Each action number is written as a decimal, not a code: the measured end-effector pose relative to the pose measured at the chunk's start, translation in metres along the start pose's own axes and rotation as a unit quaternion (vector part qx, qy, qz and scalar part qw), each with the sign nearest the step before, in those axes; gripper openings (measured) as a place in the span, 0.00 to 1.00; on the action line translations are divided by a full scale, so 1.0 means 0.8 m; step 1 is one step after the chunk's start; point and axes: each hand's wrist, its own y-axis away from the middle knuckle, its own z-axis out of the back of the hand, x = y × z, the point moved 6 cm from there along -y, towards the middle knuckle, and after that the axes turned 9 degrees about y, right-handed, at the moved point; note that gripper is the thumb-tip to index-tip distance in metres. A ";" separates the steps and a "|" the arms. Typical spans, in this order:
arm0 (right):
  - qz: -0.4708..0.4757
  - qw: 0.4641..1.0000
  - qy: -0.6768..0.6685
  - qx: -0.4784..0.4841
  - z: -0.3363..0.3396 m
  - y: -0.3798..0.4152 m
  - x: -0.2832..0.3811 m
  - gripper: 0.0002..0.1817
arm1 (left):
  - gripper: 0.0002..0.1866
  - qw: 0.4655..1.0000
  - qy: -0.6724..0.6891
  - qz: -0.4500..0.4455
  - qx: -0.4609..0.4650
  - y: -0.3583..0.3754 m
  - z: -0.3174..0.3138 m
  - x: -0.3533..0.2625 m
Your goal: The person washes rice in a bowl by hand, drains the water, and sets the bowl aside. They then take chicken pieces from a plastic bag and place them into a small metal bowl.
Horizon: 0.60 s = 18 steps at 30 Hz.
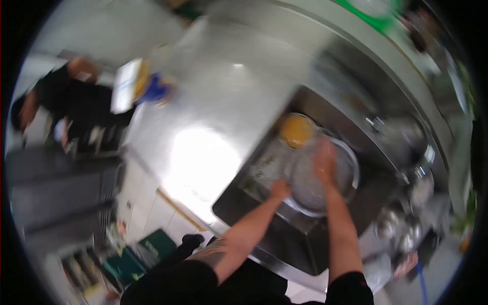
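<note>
A large metal bowl [351, 152] with a cloudy, greyish content sits in the sink [305, 249]. My left hand [280, 189] is closed at the bowl's near left rim, its fingertips blurred. Over the bowl, my right hand [325, 160] reaches in with fingers stretched out; motion blurs it, and I see nothing held in it. A round container with orange-yellow content [297, 130] stands against the bowl's far left side. Left of the bowl, pale wet matter with green bits [262, 170] lies in the sink.
A steel counter [239, 96] extends left of the sink. A faucet [375, 122] and several shiny metal vessels [389, 221] are at the right. A person in black [84, 101] stands across the room at left. Green crates [137, 256] are on the floor.
</note>
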 end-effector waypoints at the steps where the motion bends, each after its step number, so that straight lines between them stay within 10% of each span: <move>1: -0.039 0.998 0.035 0.038 -0.011 -0.002 -0.019 0.37 | 0.26 1.000 0.002 0.003 -0.005 -0.005 -0.010 0.010; 8: -0.263 0.949 0.175 0.001 0.004 0.094 -0.054 0.44 | 0.14 0.996 0.082 0.015 0.014 0.012 0.019 0.028; 10: -0.169 0.982 0.078 -0.036 -0.030 0.136 -0.044 0.42 | 0.15 0.955 0.128 0.184 0.197 0.033 0.025 0.025; 12: -0.076 0.995 -0.023 -0.067 -0.074 0.169 -0.036 0.39 | 0.16 0.976 0.051 0.108 0.182 0.020 0.016 0.039; 16: -0.301 0.880 0.163 0.329 -0.151 0.214 -0.069 0.27 | 0.18 0.989 -0.085 0.009 0.123 -0.006 0.003 0.068; 17: -0.337 0.860 0.172 0.342 -0.226 0.342 -0.156 0.27 | 0.20 0.987 -0.014 0.012 0.159 -0.011 0.003 0.075; 18: -0.343 0.906 -0.003 0.250 -0.330 0.232 -0.085 0.26 | 0.20 0.976 -0.082 -0.032 0.198 0.014 0.046 0.026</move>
